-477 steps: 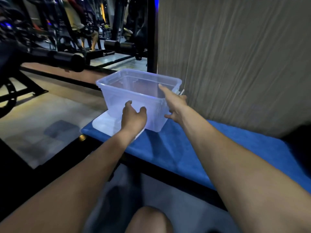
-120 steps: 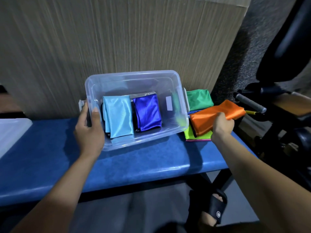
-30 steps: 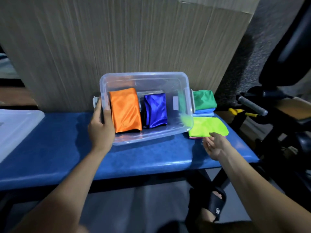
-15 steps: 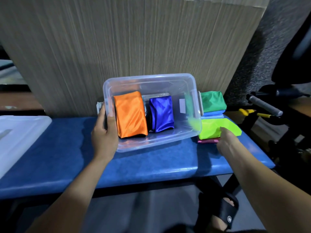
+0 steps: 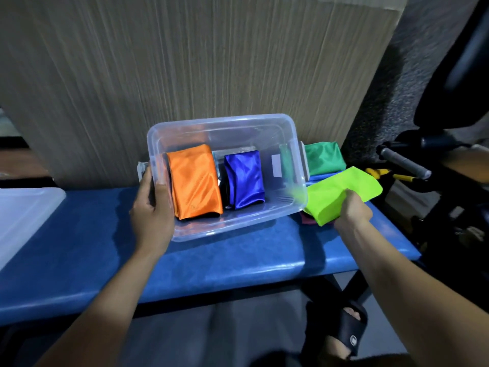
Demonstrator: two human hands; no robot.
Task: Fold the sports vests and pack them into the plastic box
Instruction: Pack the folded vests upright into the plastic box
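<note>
Inside, glossy folded orange vest and blue vest are held by the clear plastic box; its rim is gripped by the left hand; a lime vest is pinched by the right hand beside it.

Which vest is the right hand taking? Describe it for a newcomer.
Find the clear plastic box on the blue bench. Just off its right end, the right hand grips a folded lime-green vest; the neighbouring dark green vest lies behind it, untouched.

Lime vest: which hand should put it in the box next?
Right. The right hand already grips the lime vest beside the box. The left hand is occupied holding the box's left wall, steadying it.
</note>
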